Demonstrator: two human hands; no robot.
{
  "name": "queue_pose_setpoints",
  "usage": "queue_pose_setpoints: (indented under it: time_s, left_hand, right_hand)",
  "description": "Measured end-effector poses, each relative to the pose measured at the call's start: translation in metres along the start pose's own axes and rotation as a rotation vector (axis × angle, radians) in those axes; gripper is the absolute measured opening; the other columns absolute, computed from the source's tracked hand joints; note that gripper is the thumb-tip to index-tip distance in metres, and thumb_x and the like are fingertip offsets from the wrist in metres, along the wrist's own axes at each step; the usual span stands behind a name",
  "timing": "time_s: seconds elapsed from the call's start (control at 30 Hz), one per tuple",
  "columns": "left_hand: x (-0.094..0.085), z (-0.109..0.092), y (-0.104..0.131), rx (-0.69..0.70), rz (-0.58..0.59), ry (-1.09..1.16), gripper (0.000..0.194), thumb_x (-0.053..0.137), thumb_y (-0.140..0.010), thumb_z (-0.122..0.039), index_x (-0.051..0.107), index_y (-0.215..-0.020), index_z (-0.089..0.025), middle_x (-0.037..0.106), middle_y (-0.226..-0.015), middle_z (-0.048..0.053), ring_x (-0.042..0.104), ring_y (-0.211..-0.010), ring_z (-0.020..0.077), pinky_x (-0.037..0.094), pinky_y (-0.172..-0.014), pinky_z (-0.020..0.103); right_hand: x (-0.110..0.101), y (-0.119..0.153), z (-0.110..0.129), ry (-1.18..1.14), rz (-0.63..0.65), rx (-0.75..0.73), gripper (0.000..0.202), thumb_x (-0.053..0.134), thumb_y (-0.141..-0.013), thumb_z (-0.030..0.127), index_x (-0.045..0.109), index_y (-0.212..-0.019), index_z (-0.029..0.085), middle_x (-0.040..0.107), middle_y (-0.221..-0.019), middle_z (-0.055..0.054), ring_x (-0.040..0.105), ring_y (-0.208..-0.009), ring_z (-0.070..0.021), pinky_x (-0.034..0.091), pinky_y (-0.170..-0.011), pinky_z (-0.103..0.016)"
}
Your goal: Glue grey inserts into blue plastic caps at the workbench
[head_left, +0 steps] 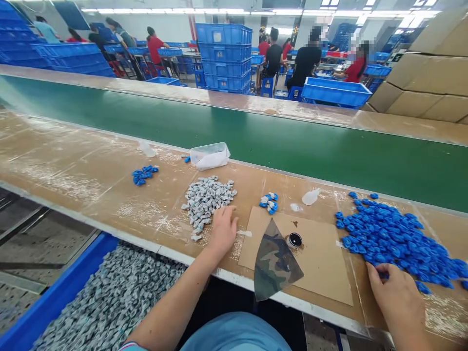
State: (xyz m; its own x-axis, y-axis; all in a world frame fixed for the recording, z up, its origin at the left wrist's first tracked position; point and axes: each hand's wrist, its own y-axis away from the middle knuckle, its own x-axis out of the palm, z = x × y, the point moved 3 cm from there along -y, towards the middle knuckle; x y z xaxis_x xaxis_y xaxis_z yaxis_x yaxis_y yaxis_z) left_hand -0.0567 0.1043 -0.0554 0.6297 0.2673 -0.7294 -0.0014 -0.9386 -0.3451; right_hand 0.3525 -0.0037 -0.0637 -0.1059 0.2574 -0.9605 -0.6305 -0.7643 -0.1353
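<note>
My left hand [223,230] rests at the right edge of a pile of small grey moulded pieces [210,195], thumb apart from the fingers and nothing visible in them. My right hand [397,295] is at the near edge of a heap of small blue pieces [395,239]; its thumb and fingers curl round a blue piece [383,276], mostly hidden. Between the hands lies a cardboard sheet [325,273], bearing a camouflage-patterned pointed flap [276,263] and a small round pot of dark liquid [294,240]. A few blue-and-grey pieces [269,202] sit beyond the sheet.
A clear plastic tray [210,157] and a small translucent bottle [310,197] stand near the green conveyor belt [263,139]. A blue bin [47,302] of grey pieces is below left. Blue crates [224,58], cardboard boxes [424,87] and several seated people are beyond.
</note>
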Motion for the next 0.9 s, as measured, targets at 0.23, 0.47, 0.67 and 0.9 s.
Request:
queue_pose_setpoints:
  time_s: [0.23, 0.47, 0.67, 0.9]
  left_hand:
    - [-0.01, 0.023, -0.027, -0.014, 0.02, -0.319, 0.016, 0.052, -0.077, -0.007, 0.06, -0.086, -0.017, 0.065, -0.092, 0.011, 0.055, -0.09, 0.0288, 0.044, -0.083, 0.042]
    - [-0.01, 0.02, -0.028, 0.031, 0.014, -0.219, 0.022, 0.042, -0.08, -0.007, 0.06, -0.088, -0.017, 0.065, -0.091, 0.013, 0.057, -0.09, 0.0285, 0.045, -0.084, 0.044]
    - [-0.005, -0.014, 0.004, -0.027, 0.11, 0.441, 0.021, 0.045, -0.085, -0.022, 0.063, -0.094, -0.019, 0.065, -0.093, 0.007, 0.061, -0.086, 0.0205, 0.05, -0.081, 0.036]
    - [0.04, -0.055, 0.05, -0.217, 0.39, 0.959, 0.014, 0.061, -0.078, -0.028, 0.069, -0.084, -0.018, 0.066, -0.093, 0.007, 0.063, -0.087, 0.0182, 0.052, -0.079, 0.031]
  right_hand:
    - [-0.005, -0.004, -0.002, -0.178, -0.05, 0.029, 0.029, 0.051, -0.062, 0.046, 0.059, -0.075, 0.021, 0.061, -0.06, -0.01, 0.057, -0.055, -0.0266, 0.042, -0.049, -0.037]
    - [-0.008, 0.02, 0.022, -0.75, 0.076, -0.008, 0.04, 0.06, -0.064, 0.05, 0.066, -0.087, 0.018, 0.066, -0.066, -0.006, 0.063, -0.057, -0.0205, 0.052, -0.055, -0.034]
    - [-0.008, 0.047, 0.088, -1.039, 0.259, -0.206, 0.032, 0.071, -0.068, 0.045, 0.065, -0.084, 0.019, 0.066, -0.071, -0.004, 0.063, -0.06, -0.0149, 0.056, -0.058, -0.029]
    - [0.008, 0.053, 0.115, -1.134, 0.44, -0.2, 0.039, 0.075, -0.064, 0.051, 0.064, -0.085, 0.019, 0.069, -0.075, -0.004, 0.066, -0.066, -0.0156, 0.059, -0.065, -0.03]
